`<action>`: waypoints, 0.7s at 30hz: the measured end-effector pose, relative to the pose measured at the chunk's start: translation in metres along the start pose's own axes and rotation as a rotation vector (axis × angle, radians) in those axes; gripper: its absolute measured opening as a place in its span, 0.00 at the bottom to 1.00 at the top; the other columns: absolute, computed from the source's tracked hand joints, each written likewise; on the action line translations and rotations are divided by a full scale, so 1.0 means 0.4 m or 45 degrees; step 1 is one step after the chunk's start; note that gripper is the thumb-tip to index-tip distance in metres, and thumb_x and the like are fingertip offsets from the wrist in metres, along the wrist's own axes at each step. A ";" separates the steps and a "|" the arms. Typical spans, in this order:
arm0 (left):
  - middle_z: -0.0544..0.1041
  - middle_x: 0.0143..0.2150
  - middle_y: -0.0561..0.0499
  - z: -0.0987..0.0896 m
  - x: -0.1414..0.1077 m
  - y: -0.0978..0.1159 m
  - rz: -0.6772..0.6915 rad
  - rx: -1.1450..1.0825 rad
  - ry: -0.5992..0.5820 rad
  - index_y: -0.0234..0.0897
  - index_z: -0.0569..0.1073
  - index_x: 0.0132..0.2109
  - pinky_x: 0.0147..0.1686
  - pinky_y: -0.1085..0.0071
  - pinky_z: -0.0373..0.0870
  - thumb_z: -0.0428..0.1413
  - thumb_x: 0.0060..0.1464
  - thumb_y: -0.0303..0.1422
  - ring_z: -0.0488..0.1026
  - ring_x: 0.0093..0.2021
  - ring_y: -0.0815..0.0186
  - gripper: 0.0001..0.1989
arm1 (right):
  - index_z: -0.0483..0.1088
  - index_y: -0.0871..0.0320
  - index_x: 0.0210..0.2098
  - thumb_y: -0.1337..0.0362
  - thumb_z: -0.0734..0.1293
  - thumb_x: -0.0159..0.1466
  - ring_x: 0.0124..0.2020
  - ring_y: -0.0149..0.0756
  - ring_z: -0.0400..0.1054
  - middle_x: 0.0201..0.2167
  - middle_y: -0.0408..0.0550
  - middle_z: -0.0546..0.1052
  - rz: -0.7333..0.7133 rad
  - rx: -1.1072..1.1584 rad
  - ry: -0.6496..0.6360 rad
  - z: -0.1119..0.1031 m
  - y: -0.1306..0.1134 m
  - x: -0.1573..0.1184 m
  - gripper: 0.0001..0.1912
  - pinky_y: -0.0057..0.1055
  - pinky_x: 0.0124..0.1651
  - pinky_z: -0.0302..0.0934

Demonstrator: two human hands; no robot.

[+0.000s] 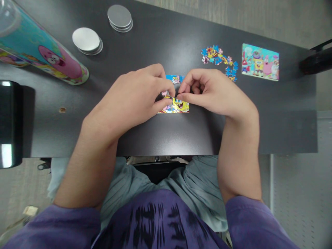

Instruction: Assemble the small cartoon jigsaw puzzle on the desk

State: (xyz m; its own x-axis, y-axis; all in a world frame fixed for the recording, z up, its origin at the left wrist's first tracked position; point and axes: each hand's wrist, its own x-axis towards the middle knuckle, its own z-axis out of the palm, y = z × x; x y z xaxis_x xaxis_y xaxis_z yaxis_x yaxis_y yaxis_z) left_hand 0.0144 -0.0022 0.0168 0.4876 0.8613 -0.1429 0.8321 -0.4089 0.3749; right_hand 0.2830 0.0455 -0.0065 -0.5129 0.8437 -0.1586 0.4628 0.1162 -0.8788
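A partly assembled cartoon puzzle (181, 106) lies on the dark table, with a yellow face along its lower part and a blue strip along its top. My left hand (145, 91) bends over the left side of the puzzle, thumb and fingertips close together near its middle. From the right, my right hand (207, 88) reaches in, thumb and index finger pinched at the same spot, other fingers curled. Whatever lies between the fingertips of either hand is too small or hidden to name. Both hands cover parts of the puzzle.
Loose puzzle pieces (215, 55) are scattered behind my right hand. Beside them lies a picture card (260, 63). Stacks of silver discs (119, 16) (86, 39) sit at the back left. A large cartoon-printed cylinder (49, 52) and a black object (10, 124) stand at the left.
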 end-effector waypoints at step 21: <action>0.87 0.63 0.42 0.021 -0.005 -0.025 0.029 -0.015 0.102 0.50 0.93 0.59 0.52 0.51 0.80 0.57 0.80 0.43 0.86 0.52 0.46 0.19 | 0.87 0.43 0.39 0.35 0.95 0.66 0.43 0.50 0.75 0.43 0.51 0.87 -0.164 -0.062 0.543 -0.148 0.011 -0.071 0.26 0.47 0.44 0.75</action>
State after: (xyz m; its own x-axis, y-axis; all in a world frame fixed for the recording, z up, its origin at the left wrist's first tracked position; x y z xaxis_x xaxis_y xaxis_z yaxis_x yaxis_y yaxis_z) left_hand 0.0072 -0.0023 0.0056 0.4832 0.8734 -0.0610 0.8177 -0.4253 0.3880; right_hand 0.3424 0.0532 0.0208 -0.2292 0.9602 0.1597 0.4536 0.2505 -0.8552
